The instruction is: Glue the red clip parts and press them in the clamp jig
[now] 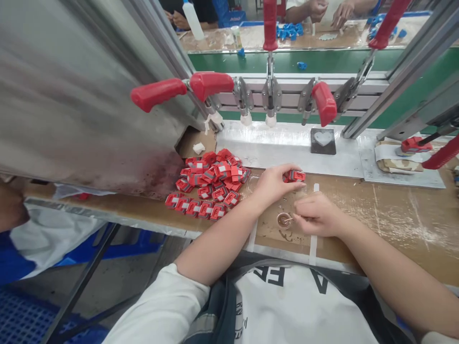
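Note:
Between the thumb and fingers of my left hand [278,183] is a small red plastic part [297,176], held just above the tabletop. My right hand [317,215] pinches a thin stick [289,220], whose tip dips into a small round cup [283,220] of brownish liquid. Left of my left forearm lies a heap of similar red and grey parts [218,174]. Along the heap's near side several of them form a row [193,208].
Red-handled toggle clamps [270,95] stand on a metal frame behind my hands. Beneath them a dark block with a heart shape [323,141] sits on a metal plate [272,148]. A grey metal panel [89,95] rises at left. Other people's hands [340,14] work across the green conveyor [229,64].

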A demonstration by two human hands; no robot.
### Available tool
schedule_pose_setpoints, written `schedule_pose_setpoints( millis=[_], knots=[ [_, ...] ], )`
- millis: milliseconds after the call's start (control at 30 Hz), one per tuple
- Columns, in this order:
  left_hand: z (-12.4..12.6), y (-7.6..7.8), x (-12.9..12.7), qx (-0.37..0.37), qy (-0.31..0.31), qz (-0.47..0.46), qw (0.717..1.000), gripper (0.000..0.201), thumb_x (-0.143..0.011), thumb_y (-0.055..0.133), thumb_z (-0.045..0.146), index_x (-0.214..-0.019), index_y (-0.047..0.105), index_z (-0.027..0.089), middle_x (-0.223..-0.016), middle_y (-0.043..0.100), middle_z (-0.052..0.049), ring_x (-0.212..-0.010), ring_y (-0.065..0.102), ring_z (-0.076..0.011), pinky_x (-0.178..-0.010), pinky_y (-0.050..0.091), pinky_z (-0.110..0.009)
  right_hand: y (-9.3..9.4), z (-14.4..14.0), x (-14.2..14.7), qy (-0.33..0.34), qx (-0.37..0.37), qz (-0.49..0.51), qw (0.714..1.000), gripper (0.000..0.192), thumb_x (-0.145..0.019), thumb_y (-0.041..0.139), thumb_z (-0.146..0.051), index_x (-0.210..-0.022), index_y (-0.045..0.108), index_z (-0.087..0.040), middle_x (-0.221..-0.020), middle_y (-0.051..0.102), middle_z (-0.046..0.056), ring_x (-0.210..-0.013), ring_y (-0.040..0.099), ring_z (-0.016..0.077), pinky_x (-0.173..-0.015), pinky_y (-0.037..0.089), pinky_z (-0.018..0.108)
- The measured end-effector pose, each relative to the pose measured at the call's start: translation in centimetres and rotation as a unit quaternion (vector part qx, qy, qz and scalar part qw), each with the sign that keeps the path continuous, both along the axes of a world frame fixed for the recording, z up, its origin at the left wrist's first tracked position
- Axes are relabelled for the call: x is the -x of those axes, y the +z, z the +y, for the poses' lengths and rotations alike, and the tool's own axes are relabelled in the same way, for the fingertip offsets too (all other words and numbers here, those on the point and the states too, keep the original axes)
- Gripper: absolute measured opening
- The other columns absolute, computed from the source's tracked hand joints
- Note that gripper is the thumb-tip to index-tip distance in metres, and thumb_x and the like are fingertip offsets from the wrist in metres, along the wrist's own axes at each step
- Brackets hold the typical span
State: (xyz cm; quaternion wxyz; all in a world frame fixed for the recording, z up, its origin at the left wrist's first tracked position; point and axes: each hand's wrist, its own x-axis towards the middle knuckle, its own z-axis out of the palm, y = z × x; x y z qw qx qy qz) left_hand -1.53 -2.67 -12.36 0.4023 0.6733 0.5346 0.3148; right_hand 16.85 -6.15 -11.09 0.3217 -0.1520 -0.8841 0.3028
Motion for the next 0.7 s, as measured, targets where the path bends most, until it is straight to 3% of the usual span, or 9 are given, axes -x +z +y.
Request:
schedule_pose_setpoints(
  millis=[267, 433, 533, 633, 700],
  knots=[
    [-0.2, 0.1, 0.2, -0.002, -0.009, -0.021, 1.000, 0.038, -0.078, 0.083, 0.031, -0.115, 0.076, 0.027, -0.107, 0.079, 0.000, -0.099, 0.071, -0.0222, -0.092, 0.054, -0.031, -0.6, -0.4, 0.8, 0.025, -0.022, -0.081, 0.996, 0.036, -0.083, 0.053, -0.007, -0.061, 0.030, -0.023, -0.056, 0.031, -0.007, -0.053, 0.024, 0.0117, -0.053, 0.018, 0.029],
    [-0.2, 0.1, 0.3, 0.010, -0.015, -0.035, 0.999, 0.038, -0.078, 0.083, 0.030, -0.115, 0.077, 0.028, -0.109, 0.079, 0.000, -0.102, 0.072, -0.0234, -0.098, 0.054, -0.033, 0.0, -0.1, 0.3, 0.008, 0.050, -0.033, 0.998, 0.041, -0.089, 0.053, -0.012, -0.059, 0.027, -0.023, -0.055, 0.028, -0.006, -0.050, 0.025, 0.0108, -0.051, 0.021, 0.029],
    [-0.2, 0.4, 0.3, 0.016, -0.024, -0.036, 0.999, 0.037, -0.078, 0.083, 0.028, -0.114, 0.078, 0.028, -0.111, 0.079, -0.001, -0.105, 0.072, -0.0238, -0.101, 0.052, -0.033, 0.2, 0.7, -0.8, -0.126, 0.101, 0.062, 0.985, 0.043, -0.093, 0.053, -0.018, -0.056, 0.031, -0.022, -0.054, 0.030, -0.005, -0.049, 0.028, 0.0108, -0.050, 0.022, 0.030],
    [-0.2, 0.6, 0.3, 0.019, -0.029, -0.025, 0.999, 0.035, -0.079, 0.082, 0.029, -0.114, 0.078, 0.030, -0.111, 0.079, 0.000, -0.105, 0.072, -0.0241, -0.099, 0.053, -0.034, -0.3, 1.9, -1.8, -0.303, 0.160, 0.123, 0.931, 0.042, -0.095, 0.054, -0.024, -0.056, 0.039, -0.022, -0.053, 0.037, -0.003, -0.051, 0.034, 0.0123, -0.051, 0.026, 0.029],
    [-0.2, 0.5, 0.3, 0.014, -0.031, -0.018, 0.999, 0.035, -0.079, 0.082, 0.029, -0.114, 0.078, 0.031, -0.112, 0.079, 0.000, -0.106, 0.072, -0.0245, -0.100, 0.053, -0.034, -0.7, 2.6, -2.1, -0.352, 0.198, 0.124, 0.906, 0.042, -0.094, 0.055, -0.028, -0.055, 0.042, -0.022, -0.053, 0.039, -0.003, -0.052, 0.035, 0.0127, -0.052, 0.028, 0.029]
  ],
)
